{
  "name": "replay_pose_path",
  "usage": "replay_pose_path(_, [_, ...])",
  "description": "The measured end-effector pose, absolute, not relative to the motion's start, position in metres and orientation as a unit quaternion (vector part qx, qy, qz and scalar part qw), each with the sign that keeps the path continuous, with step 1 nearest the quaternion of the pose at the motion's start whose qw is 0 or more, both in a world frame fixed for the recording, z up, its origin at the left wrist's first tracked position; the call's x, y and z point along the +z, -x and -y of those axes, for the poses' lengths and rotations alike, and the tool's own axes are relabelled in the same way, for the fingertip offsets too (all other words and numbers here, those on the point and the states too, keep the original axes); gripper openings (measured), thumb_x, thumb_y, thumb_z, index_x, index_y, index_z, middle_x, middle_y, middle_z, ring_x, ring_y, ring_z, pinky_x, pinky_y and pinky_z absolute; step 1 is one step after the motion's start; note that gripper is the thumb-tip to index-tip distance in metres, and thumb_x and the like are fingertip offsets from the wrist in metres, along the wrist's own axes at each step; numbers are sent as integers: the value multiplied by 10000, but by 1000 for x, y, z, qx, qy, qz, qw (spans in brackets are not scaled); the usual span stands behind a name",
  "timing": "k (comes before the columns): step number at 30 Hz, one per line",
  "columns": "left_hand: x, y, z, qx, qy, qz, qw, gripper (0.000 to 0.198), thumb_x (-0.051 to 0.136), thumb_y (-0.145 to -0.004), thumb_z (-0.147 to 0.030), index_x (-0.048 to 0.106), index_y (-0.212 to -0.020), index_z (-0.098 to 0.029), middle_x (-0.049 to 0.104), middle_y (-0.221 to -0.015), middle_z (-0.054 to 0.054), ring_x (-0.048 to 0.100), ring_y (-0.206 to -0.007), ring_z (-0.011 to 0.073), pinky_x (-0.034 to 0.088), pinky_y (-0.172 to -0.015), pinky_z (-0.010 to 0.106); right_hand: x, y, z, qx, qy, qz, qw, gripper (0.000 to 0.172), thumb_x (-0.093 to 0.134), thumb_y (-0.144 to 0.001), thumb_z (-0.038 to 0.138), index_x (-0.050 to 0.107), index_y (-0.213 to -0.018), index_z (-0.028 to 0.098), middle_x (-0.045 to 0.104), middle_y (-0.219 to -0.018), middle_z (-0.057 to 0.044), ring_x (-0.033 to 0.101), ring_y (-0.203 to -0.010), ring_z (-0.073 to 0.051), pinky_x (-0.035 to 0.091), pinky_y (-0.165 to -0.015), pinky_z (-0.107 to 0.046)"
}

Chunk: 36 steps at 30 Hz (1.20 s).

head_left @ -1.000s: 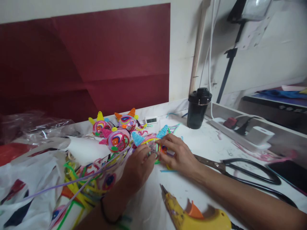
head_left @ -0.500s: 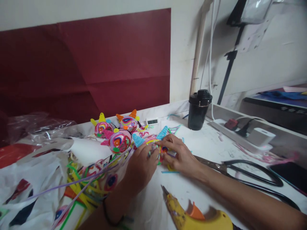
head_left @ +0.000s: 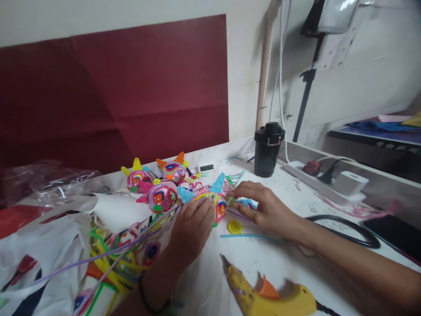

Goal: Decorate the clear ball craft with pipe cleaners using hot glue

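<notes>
My left hand [head_left: 193,230] is closed on the side of a round, multicoloured craft animal head [head_left: 219,210] with blue ears [head_left: 217,183] and an orange eye. To its right my right hand [head_left: 263,208] is apart from it, thumb and fingers spread, over small blue pieces [head_left: 247,203]. It seems to hold nothing. Below its fingers lie a yellow disc [head_left: 234,226] and a thin blue strip [head_left: 248,236]. Nearest the front is a yellow glue gun [head_left: 276,300] with an orange trigger. Finished-looking heads, one with pink ears [head_left: 162,196], sit behind my left hand.
A black lidded cup [head_left: 269,151] and a small digital display [head_left: 206,168] stand at the back. At right are a power strip [head_left: 329,182], black scissor handles [head_left: 348,224] and a phone [head_left: 394,235]. Coloured strips [head_left: 113,259] and a white bag [head_left: 42,259] crowd the left.
My right hand has moved off the craft head to the right, its fingers opening. The yellow disc and more of the head now show. My left hand stays on the head.
</notes>
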<state>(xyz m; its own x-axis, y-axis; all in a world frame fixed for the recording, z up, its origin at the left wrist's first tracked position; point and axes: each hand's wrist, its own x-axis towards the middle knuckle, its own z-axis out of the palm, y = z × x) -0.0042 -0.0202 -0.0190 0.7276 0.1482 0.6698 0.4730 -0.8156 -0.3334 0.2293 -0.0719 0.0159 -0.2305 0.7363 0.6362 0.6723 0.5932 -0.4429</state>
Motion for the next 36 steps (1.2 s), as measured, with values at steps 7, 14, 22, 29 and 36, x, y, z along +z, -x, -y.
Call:
replay_pose_path(7, [-20, 6, 16, -314, 897, 166, 263, 378, 501, -929, -158, 516, -1307, -155, 659, -1238, 99, 589, -1167, 227, 492, -974, 399, 8, -266, 122, 24, 462, 825, 323, 252, 526, -922, 203, 684, -1102, 279, 687, -879, -60, 642, -800, -211, 514, -732, -360])
replay_pose_path(14, [-20, 5, 13, -317, 900, 154, 257, 408, 547, -904, -161, 510, -1309, -133, 647, -1250, 122, 566, -1168, 276, 464, -984, 438, -6, -299, 185, 52, 506, 835, 210, 215, 556, -903, 199, 687, -1059, 268, 681, -940, -78, 656, -819, -212, 543, -698, -343])
replay_pose_path(22, [-17, 4, 10, -311, 902, 152, 259, 429, 561, -900, -198, 497, -1323, -168, 639, -1262, 115, 566, -1147, 290, 476, -956, 442, -14, -291, 220, 56, 525, 827, 195, 257, 506, -936, 188, 659, -1129, 261, 671, -1055, -89, 622, -964, -237, 499, -841, -409])
replay_pose_path(29, [-16, 3, 13, -308, 899, 157, 270, 388, 570, -902, -184, 520, -1285, -148, 653, -1238, 109, 574, -1135, 272, 479, -954, 425, 5, -262, 211, 34, 468, 866, 173, 302, 433, -968, 202, 616, -1197, 129, 661, -1102, -144, 593, -1078, -256, 487, -926, -424])
replay_pose_path(36, [-18, 6, 17, -303, 896, 159, 282, 369, 517, -922, -152, 525, -1290, -127, 652, -1250, 112, 568, -1172, 242, 475, -978, 407, -4, -222, 204, -109, 394, 902, 137, 431, 382, -910, 151, 575, -1293, 106, 684, -1183, -151, 652, -1040, -267, 541, -868, -371])
